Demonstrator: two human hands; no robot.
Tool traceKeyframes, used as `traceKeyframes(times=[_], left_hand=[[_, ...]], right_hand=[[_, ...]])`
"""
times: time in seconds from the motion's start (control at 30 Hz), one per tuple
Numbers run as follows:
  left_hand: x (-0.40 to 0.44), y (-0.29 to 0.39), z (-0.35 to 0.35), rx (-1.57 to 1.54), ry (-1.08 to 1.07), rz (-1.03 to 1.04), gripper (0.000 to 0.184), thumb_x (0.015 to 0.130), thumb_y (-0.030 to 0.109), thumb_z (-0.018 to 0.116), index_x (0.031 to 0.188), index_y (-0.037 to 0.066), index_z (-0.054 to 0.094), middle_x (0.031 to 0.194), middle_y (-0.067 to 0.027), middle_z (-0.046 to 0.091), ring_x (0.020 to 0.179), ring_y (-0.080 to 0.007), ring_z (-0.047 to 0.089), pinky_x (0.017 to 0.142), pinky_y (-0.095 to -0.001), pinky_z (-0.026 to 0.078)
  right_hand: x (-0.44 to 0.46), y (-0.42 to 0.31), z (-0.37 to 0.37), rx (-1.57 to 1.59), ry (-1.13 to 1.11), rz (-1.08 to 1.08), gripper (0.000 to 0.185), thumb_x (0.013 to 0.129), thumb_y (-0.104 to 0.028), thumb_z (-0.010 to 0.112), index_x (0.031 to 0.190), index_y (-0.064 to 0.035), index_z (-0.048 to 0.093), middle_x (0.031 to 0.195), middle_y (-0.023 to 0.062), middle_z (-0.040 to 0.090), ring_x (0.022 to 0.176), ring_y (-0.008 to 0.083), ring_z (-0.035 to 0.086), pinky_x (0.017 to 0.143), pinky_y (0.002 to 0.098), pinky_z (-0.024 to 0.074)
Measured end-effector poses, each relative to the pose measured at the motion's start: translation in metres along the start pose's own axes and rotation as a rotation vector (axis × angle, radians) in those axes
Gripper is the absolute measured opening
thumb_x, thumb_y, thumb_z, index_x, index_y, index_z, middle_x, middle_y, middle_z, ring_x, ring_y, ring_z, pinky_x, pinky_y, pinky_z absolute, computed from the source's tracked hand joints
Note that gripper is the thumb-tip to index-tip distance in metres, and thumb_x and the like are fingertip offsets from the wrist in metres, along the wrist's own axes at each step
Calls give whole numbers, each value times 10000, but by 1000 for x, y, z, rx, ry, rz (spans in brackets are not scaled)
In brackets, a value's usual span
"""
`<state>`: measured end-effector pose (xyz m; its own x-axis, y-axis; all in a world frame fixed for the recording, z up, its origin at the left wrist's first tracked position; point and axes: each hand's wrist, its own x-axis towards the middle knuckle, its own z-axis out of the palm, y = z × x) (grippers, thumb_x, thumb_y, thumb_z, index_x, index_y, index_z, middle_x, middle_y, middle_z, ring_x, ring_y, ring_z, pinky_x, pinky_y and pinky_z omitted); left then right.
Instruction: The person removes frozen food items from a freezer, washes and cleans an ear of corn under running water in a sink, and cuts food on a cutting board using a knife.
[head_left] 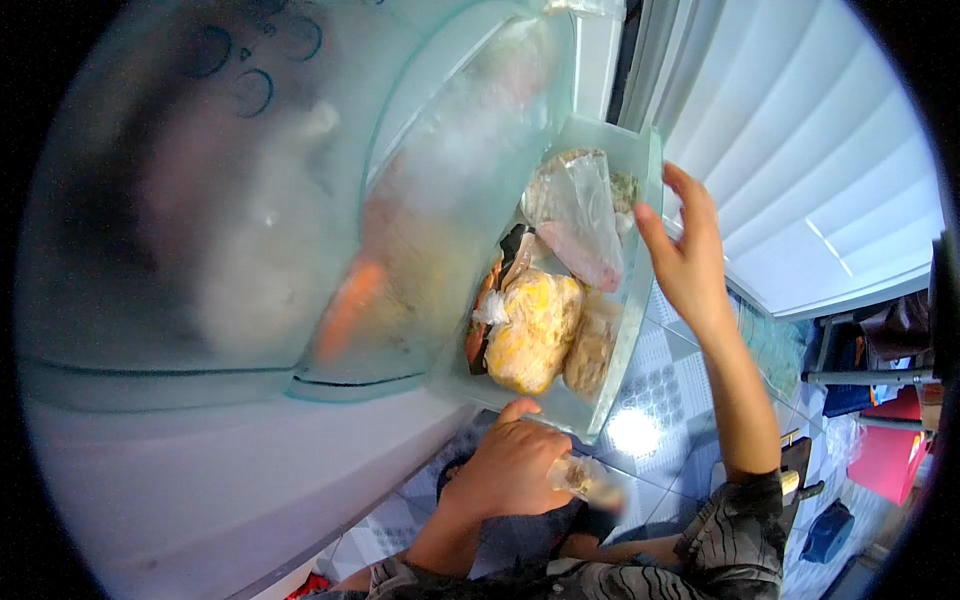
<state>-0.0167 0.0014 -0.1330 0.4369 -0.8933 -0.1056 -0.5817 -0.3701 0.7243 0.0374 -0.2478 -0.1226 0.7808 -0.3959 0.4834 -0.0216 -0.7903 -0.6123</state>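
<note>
Blue-and-white tiled floor (665, 395) spreads under what looks like a freezer, its white ribbed door (800, 130) swung wide on the right, probably to give the drawers room. Large frosted drawer fronts (240, 250) fill the left (their contents show only as blurs). Beside them the open drawer (628, 320) juts out, likely so its contents can be reached from above. The right hand (690, 250) is spread, thumb and finger apart, at the drawer's front rim; whether it touches, I cannot tell. Inside, a yellowish wrapped bundle (535, 330), a clear bag (590, 235) and a brownish packet (592, 345) sit packed close, perhaps to save space. The left hand (515, 462), at the drawer's near end, curls around a small clear bag (583, 480), kept outside the drawer.
</note>
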Motion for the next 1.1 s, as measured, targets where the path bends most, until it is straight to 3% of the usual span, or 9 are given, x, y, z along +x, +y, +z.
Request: traceKeyframes(times=[0.17,0.27,0.47,0.7,0.77,0.83,0.9,0.97,1.1], left_hand=[[-3,-1,-24,-256,-118,58,306,588,279,721,748,55,589,662,-99,567,698,-284,562,894,-369,351],[-6,8,-35,-691,278,-315,289,748,231,682,946,37,602,890,-77,618,831,-166,583,753,-297,461],[73,5,-55,-1016,748,-317,347,812,216,612,1060,-16,545,1011,-96,594,895,-154,572,750,-286,469],[153,-24,-69,-843,529,-371,457,804,235,604,1144,-46,483,1020,-127,584,889,-219,590,734,-307,474],[178,-68,-47,286,876,-329,463,786,246,616,1105,-67,493,1011,-163,579,899,-264,578,758,-327,458],[163,-31,-49,250,835,-273,489,769,260,623,1096,-76,483,1019,-198,565,929,-310,555,799,-345,434],[142,-2,-45,114,401,-384,492,760,244,619,1137,-34,470,1070,-197,543,984,-318,526,836,-357,413],[120,5,-19,284,426,-53,474,746,211,627,1157,24,481,1097,-179,532,1015,-337,500,877,-384,383],[90,41,-3,383,439,11,432,729,183,644,1120,49,519,1211,-176,453,1152,-360,389,963,-436,303]], right_hand=[[-89,55,39,513,-26,484,515,920,-373,393,1258,14,356,1229,150,439,1125,228,426,895,357,377],[-103,45,36,719,-162,833,532,926,-415,350,1259,-1,358,1209,141,447,1107,222,436,881,350,390],[-108,52,43,784,-168,786,519,924,-422,346,1216,3,407,1176,141,462,1072,222,454,869,325,394],[-134,61,59,742,-120,710,500,918,-382,381,1186,37,421,1156,198,479,1099,280,445,947,333,328],[-137,58,56,820,-150,822,506,917,-381,385,1207,33,405,1169,200,472,1105,276,444,949,327,328],[-137,69,61,850,-146,875,616,889,-475,388,1243,28,358,1179,201,471,1111,279,441,936,320,340],[-133,76,59,934,-384,1173,717,841,-620,339,1352,-126,242,1346,128,305,1212,307,313,878,496,352],[-131,78,60,1057,-467,1169,793,801,-673,338,1363,-127,213,1364,137,286,1227,346,292,900,518,323],[-121,70,56,1278,-675,1068,860,754,-737,327,1388,-183,155,1435,113,148,1277,411,179,901,634,240]])
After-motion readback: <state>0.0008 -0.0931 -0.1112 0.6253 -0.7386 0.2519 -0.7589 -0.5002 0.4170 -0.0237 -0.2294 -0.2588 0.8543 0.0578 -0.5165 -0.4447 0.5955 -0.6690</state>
